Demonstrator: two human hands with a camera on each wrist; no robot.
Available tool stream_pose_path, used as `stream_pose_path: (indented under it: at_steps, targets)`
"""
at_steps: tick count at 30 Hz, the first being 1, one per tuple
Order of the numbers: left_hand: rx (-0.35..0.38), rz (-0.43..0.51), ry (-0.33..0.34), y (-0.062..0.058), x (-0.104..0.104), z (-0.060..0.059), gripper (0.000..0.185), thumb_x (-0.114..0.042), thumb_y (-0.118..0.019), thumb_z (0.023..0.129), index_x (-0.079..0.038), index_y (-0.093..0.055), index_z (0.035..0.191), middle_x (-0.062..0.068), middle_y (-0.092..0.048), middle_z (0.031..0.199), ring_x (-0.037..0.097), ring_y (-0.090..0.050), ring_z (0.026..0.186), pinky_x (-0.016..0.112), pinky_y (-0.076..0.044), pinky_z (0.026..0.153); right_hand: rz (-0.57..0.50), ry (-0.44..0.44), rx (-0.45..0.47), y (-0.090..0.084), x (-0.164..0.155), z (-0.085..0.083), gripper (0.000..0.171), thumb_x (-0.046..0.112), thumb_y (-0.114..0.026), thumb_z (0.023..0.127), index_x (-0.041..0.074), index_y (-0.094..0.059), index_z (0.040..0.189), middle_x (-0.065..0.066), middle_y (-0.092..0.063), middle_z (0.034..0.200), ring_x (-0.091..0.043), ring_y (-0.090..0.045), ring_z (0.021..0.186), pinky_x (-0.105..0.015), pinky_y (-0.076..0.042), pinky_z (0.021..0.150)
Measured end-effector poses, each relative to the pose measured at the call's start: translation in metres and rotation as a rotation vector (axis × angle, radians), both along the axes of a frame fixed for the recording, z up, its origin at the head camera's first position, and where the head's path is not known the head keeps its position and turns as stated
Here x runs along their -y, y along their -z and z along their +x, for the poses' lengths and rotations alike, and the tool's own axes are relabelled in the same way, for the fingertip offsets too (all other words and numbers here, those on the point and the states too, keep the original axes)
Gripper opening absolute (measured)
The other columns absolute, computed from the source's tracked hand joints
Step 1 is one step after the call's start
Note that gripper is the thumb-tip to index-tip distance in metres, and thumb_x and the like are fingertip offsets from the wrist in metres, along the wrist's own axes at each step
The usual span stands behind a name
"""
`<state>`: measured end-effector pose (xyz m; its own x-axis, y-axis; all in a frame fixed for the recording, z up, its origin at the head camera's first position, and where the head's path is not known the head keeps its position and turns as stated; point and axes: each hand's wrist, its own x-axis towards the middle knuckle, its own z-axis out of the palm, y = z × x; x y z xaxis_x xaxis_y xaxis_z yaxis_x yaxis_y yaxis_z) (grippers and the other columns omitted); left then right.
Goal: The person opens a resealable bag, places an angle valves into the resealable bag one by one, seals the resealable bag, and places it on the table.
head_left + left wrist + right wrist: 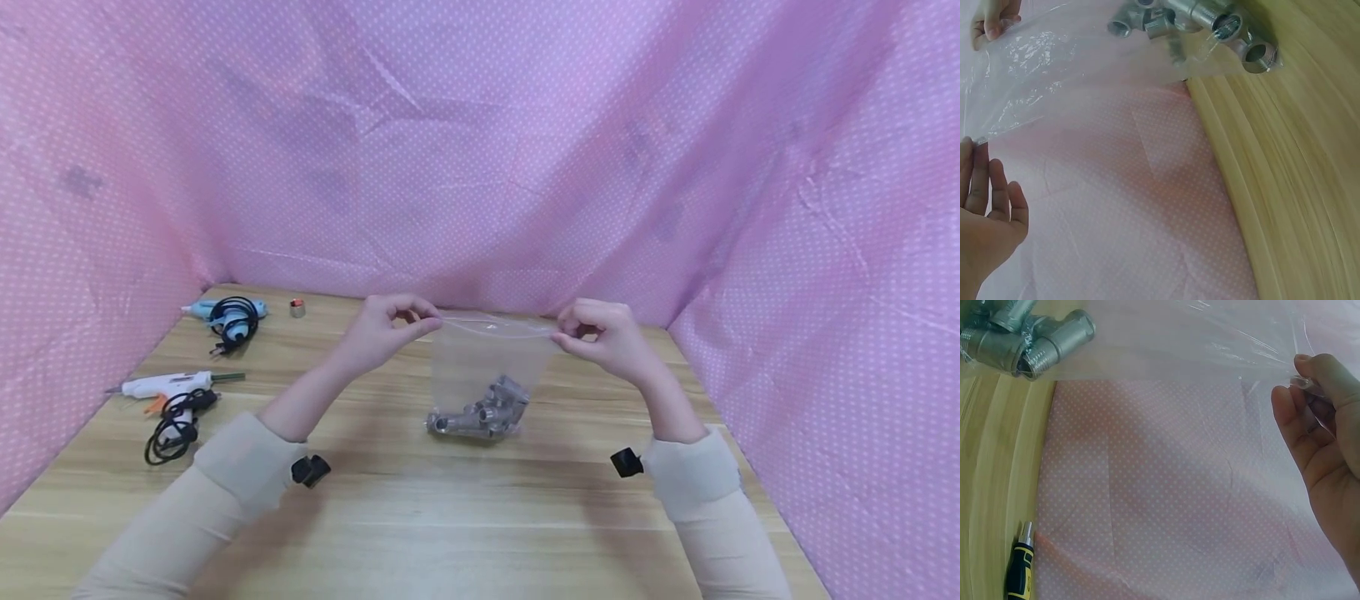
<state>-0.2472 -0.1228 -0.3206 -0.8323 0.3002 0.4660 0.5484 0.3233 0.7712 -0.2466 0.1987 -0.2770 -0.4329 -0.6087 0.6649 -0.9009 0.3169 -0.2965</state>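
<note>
A clear zip-lock bag hangs upright over the table between both hands, its top edge stretched sideways. Several silvery metal pipe fittings are bunched in its bottom. My left hand pinches the bag's upper left corner between thumb and forefinger; in the left wrist view the other fingers of that hand are spread loosely. At the opposite corner, my right hand pinches the plastic, which also shows between thumb and fingers of the hand in the right wrist view. Threaded ends show on the fittings.
Along the table's left side lie a blue glue gun and a white glue gun, both with coiled black cords. A small silvery ring-shaped piece stands near the back edge. A black-and-yellow screwdriver lies near the pink dotted cloth.
</note>
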Motion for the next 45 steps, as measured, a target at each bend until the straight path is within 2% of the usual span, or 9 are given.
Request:
stream_pose_path:
  at_steps: [6,8,10,13,15,21,28,37,45]
  targets:
    - [-0.078,-0.001,-0.037,-0.002,-0.006,0.003,0.010,-0.022,-0.072,0.084,-0.014,-0.073,0.088,-0.002,-0.068,0.087,0.014,-0.058,0.085,0.032,-0.049,0.076,0.054,0.028,0.019,0.009,-0.014,-0.010,0.022,-0.003,-0.079,0.070,0.011,-0.062,0.074,-0.001,-0.067,0.078,-0.006,-0.057,0.069,-0.016,-0.051,0.062]
    - [-0.095,-0.008,-0.042,-0.002,-0.009,0.004,0.008,-0.022,-0.073,0.083,-0.015,-0.073,0.087,-0.004,-0.067,0.087,0.014,-0.058,0.086,0.034,-0.048,0.078,0.077,0.049,0.011,0.007,-0.011,-0.006,0.023,0.006,-0.081,0.069,0.009,-0.066,0.086,-0.002,-0.069,0.088,-0.010,-0.061,0.081,-0.021,-0.053,0.075]
    - [-0.120,-0.007,-0.037,-0.001,-0.011,0.005,0.007,-0.020,-0.073,0.083,-0.014,-0.073,0.087,-0.004,-0.068,0.087,0.014,-0.058,0.085,0.034,-0.049,0.078,0.087,0.076,-0.007,0.005,-0.003,0.000,0.035,0.015,-0.082,0.069,0.008,-0.067,0.100,-0.005,-0.068,0.100,-0.015,-0.061,0.096,-0.026,-0.051,0.089]
    - [-0.159,-0.003,-0.032,0.001,-0.015,0.005,0.007,-0.019,-0.073,0.083,-0.013,-0.073,0.087,-0.003,-0.068,0.083,0.013,-0.059,0.079,0.027,-0.048,0.072,0.080,0.114,-0.053,0.002,0.019,0.010,0.052,0.023,-0.081,0.071,0.006,-0.062,0.117,-0.010,-0.062,0.117,-0.023,-0.055,0.113,-0.034,-0.044,0.101]
    - [-0.171,0.002,-0.029,0.001,-0.017,0.005,0.008,-0.019,-0.073,0.083,-0.012,-0.074,0.087,-0.002,-0.069,0.079,0.011,-0.058,0.073,0.022,-0.046,0.063,0.094,0.140,-0.089,0.002,0.038,0.015,0.053,0.026,-0.078,0.075,0.007,-0.060,0.121,-0.010,-0.060,0.121,-0.024,-0.053,0.116,-0.036,-0.043,0.103]
    - [-0.135,0.014,-0.029,0.003,-0.021,0.008,0.009,-0.019,-0.070,0.085,-0.012,-0.074,0.089,0.001,-0.070,0.076,0.011,-0.055,0.064,0.020,-0.035,0.045,0.191,0.248,-0.142,0.004,0.083,0.015,0.041,0.023,-0.072,0.081,0.002,-0.060,0.115,-0.009,-0.066,0.110,-0.022,-0.060,0.104,-0.035,-0.047,0.097]
    - [-0.095,0.038,-0.041,0.004,-0.023,0.012,0.013,-0.024,-0.071,0.084,-0.013,-0.075,0.090,-0.002,-0.072,0.080,0.011,-0.055,0.067,0.020,-0.038,0.049,0.197,0.236,-0.076,0.006,0.097,0.008,0.009,0.011,-0.071,0.078,0.010,-0.065,0.085,0.001,-0.065,0.078,-0.012,-0.058,0.074,-0.034,-0.047,0.073]
    - [-0.100,0.029,-0.067,0.002,-0.025,0.015,0.010,-0.020,-0.073,0.083,-0.012,-0.075,0.088,-0.002,-0.070,0.077,0.011,-0.058,0.070,0.021,-0.044,0.059,0.182,0.205,-0.015,0.007,0.099,0.008,0.006,0.010,-0.069,0.079,0.010,-0.065,0.083,0.002,-0.064,0.077,-0.013,-0.056,0.074,-0.029,-0.040,0.069]
    - [-0.163,0.027,-0.068,0.006,-0.030,0.017,0.004,-0.011,-0.071,0.084,-0.009,-0.071,0.087,-0.001,-0.070,0.079,0.011,-0.058,0.076,0.030,-0.050,0.071,0.183,0.183,-0.099,0.009,0.097,0.007,0.004,0.011,-0.067,0.079,0.010,-0.064,0.081,0.003,-0.065,0.075,-0.012,-0.054,0.073,-0.026,-0.035,0.064]
